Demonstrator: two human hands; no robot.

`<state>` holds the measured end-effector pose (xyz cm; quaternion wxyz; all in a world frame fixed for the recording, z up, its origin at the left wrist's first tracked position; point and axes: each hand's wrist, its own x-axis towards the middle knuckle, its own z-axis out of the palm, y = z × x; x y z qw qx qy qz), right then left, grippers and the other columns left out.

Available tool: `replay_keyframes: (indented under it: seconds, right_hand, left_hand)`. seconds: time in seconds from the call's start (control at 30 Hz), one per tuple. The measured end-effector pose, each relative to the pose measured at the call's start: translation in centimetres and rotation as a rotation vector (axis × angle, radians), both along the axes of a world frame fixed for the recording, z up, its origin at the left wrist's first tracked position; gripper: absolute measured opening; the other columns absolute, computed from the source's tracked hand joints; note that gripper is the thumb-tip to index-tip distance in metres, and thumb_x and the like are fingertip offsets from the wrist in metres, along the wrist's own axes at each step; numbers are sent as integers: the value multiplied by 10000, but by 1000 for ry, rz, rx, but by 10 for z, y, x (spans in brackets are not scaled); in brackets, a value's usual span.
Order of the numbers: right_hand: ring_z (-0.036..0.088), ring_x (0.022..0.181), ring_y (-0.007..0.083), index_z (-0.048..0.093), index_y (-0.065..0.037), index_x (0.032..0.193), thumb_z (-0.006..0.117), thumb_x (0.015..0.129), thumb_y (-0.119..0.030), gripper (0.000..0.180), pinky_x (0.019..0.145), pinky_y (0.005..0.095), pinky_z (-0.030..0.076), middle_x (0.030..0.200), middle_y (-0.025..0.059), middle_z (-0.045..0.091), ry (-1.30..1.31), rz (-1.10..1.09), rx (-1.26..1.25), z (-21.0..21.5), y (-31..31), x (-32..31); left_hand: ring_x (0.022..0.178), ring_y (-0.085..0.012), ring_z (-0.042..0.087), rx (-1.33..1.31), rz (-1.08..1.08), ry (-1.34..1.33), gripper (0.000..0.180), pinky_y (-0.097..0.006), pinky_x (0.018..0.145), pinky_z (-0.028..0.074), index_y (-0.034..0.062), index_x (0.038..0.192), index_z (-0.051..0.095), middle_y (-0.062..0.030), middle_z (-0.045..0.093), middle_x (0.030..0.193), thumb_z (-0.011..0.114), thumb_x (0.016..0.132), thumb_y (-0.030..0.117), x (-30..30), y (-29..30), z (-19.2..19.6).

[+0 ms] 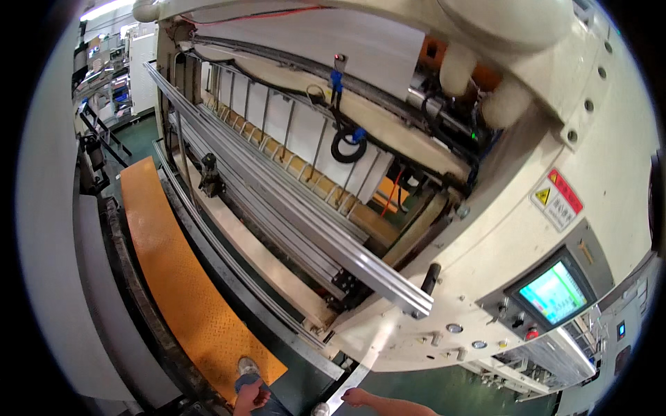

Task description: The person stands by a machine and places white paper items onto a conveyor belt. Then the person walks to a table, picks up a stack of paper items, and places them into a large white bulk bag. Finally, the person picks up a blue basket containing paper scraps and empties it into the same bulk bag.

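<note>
My left hand (251, 398) shows only partly at the bottom edge, just below a grey shoe (248, 366) on the orange tread plate (173, 270). My right hand (357, 396) comes in from the lower right. Its fingers are curled next to the lower end of a shiny metal strip (361, 367) that slants down from the cream machine frame (499, 229). Whether it grips the strip is unclear. A round metal part (320, 410) lies between the two hands.
Long aluminium rails (291, 222) run diagonally across the machine, ending near a black handle (430, 277). A control panel with a lit screen (553, 292), knobs and a red button sits at the right. A yellow and red warning label (557, 200) is above it. The floor is green (430, 395).
</note>
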<state>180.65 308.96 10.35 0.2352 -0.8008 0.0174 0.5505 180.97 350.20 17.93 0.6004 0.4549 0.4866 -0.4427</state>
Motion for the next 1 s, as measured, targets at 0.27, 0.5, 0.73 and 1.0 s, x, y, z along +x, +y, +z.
replay_keyframes:
  seconds: [0.27, 0.5, 0.73, 1.0]
  right_hand:
    - [615, 972, 343, 654, -66, 1057, 511, 862, -465, 467, 873, 418, 475, 1039, 173, 654, -201, 355, 94, -17, 17, -55]
    - [625, 953, 338, 665, -66, 1032, 538, 846, -459, 453, 833, 417, 489, 1003, 167, 665, -281, 276, 141, -15, 30, -66]
    - [671, 792, 261, 675, -62, 1012, 574, 820, -443, 438, 753, 376, 519, 869, 126, 693, -321, 131, 138, -1, -2, -73]
    - [630, 588, 173, 685, -63, 945, 550, 854, -421, 393, 576, 317, 519, 729, 68, 665, -51, -16, 1, -9, -79, -109]
  left_hand:
    - [360, -227, 495, 110, 208, -118, 631, -354, 330, 390, -66, 631, 618, -139, 567, 522, 459, 955, 451, -85, -47, -23]
    - [339, -204, 492, 345, 135, -197, 663, -332, 314, 379, -49, 575, 600, -117, 556, 480, 425, 963, 459, -92, -71, 11]
    - [358, -198, 509, 533, -62, -566, 690, -328, 338, 402, -36, 566, 601, -111, 566, 491, 417, 950, 506, -94, -77, 24]
    - [384, -191, 526, 865, -275, -1283, 702, -330, 365, 425, -34, 576, 608, -110, 575, 504, 416, 941, 533, -110, -69, -14]
